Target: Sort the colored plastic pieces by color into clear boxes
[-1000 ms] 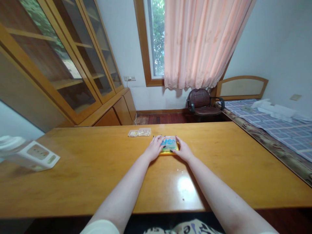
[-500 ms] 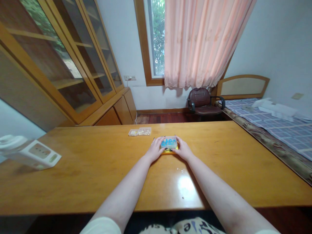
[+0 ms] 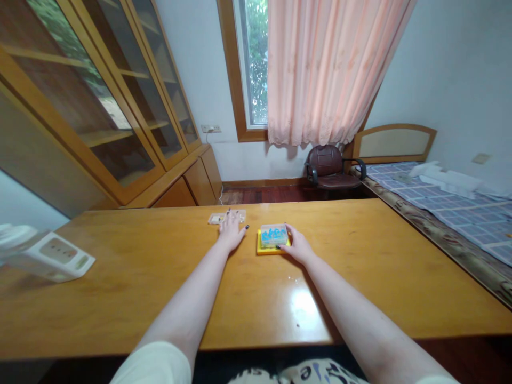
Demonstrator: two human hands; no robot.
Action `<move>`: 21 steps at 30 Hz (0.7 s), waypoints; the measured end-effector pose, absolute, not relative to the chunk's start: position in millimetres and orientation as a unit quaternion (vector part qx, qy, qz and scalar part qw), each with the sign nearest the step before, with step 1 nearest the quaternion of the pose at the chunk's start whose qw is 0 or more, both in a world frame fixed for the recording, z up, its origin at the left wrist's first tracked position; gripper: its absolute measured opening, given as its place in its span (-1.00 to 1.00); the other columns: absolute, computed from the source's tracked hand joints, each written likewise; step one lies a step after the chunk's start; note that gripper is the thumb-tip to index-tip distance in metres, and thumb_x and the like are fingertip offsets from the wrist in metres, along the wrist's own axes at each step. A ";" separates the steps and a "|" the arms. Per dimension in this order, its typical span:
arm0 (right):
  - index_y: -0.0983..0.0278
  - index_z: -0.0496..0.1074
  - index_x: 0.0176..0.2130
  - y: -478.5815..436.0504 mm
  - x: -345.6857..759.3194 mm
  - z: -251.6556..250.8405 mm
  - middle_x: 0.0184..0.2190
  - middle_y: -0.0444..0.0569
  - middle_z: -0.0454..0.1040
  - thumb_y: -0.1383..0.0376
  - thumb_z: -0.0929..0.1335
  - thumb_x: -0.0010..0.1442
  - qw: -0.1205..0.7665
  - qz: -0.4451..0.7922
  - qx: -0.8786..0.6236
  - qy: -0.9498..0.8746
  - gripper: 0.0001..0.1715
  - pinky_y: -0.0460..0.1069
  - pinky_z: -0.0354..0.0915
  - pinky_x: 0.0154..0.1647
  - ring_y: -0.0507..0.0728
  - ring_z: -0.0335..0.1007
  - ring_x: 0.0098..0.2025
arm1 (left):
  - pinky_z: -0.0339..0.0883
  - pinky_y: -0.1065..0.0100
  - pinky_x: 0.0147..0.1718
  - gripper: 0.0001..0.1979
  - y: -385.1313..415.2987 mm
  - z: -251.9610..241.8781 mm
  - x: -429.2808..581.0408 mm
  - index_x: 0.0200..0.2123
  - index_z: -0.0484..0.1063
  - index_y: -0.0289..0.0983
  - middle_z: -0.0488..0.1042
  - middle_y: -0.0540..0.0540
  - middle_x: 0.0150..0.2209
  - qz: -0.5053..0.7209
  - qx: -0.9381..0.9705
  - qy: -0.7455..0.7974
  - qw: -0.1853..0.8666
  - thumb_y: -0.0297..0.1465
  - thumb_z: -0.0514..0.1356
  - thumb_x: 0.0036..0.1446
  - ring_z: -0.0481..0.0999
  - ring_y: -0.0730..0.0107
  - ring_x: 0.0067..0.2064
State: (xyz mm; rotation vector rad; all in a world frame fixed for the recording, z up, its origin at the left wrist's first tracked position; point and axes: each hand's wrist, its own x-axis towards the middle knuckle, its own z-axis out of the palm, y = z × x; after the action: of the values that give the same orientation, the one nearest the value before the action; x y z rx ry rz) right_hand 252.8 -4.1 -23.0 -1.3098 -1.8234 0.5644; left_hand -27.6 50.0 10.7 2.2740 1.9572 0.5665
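A clear plastic box with blue pieces inside (image 3: 274, 233) rests on a flat yellow base (image 3: 261, 249) near the far middle of the table. My right hand (image 3: 299, 246) grips the box's right side, thumb at the front and fingers behind. To the left, my left hand (image 3: 230, 230) is open with fingers spread, over a small clear open case (image 3: 215, 218) holding pale pieces. The hand covers part of that case, and I cannot tell whether the fingertips touch it.
The wooden table (image 3: 160, 298) bears a white-and-clear plastic container (image 3: 60, 255) at its left. Beyond it are a glass-door cabinet (image 3: 116, 96), a brown armchair (image 3: 330, 168) and a bed (image 3: 448, 200) at the right.
My left hand has let go of the box with the blue pieces and moved left to the small clear case, fingers spread. My right hand remains on the box.
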 end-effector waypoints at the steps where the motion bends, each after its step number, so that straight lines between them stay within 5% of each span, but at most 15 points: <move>1: 0.30 0.17 0.21 -4.1 252.8 -22.7 0.12 0.17 0.34 0.24 0.47 -0.10 0.401 0.223 -0.519 -0.721 -0.08 0.20 0.16 0.20 0.28 0.26 0.16 | -0.37 -0.19 0.25 -0.33 55.5 11.1 -34.7 0.30 -0.03 -0.34 -0.21 -0.32 0.36 0.139 0.726 0.673 0.030 -0.15 0.01 0.20 -0.22 -0.05 0.36; 6: 0.28 0.16 0.22 -3.4 251.9 -23.3 0.13 0.14 0.34 0.24 0.48 -0.10 0.407 0.224 -0.512 -0.723 -0.06 0.19 0.16 0.20 0.27 0.26 0.15 | -0.42 -0.30 0.20 -0.42 58.3 4.6 -47.1 0.24 0.11 -0.26 0.08 -0.24 0.29 0.076 0.760 0.645 -0.021 -0.16 -0.01 0.21 -0.07 -0.01 0.33; 10: 0.27 0.17 0.21 -3.2 251.3 -23.3 0.12 0.14 0.34 0.25 0.48 -0.12 0.414 0.231 -0.510 -0.718 -0.06 0.19 0.16 0.20 0.27 0.28 0.14 | -0.33 -0.15 0.26 -0.56 44.0 -1.3 -34.2 0.10 0.31 -0.27 0.31 -0.26 0.16 0.139 0.760 0.629 -0.085 -0.23 -0.04 0.23 0.16 0.05 0.24; 15: 0.30 0.18 0.21 -5.4 252.0 -19.0 0.12 0.17 0.34 0.25 0.48 -0.11 0.400 0.236 -0.527 -0.712 -0.07 0.21 0.15 0.21 0.28 0.26 0.16 | -0.25 -0.15 0.24 -0.44 43.8 -3.8 -25.5 0.23 0.16 -0.23 0.09 -0.26 0.28 0.130 0.768 0.625 -0.063 -0.19 0.06 0.18 0.01 -0.04 0.30; 21: 0.30 0.18 0.20 -5.0 251.9 -19.8 0.13 0.15 0.33 0.23 0.47 -0.10 0.401 0.233 -0.521 -0.717 -0.09 0.18 0.15 0.21 0.26 0.26 0.16 | -0.16 -0.08 0.23 -0.61 46.8 3.0 -26.3 0.10 0.33 -0.15 0.29 -0.21 0.13 0.128 0.791 0.597 -0.027 -0.24 0.01 0.24 0.23 0.09 0.18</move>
State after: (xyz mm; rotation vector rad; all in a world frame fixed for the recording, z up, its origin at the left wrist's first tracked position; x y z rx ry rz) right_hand 251.9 -5.0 -19.8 -1.3168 -1.8125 0.5884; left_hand -26.3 46.8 3.0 2.5289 1.9091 0.4077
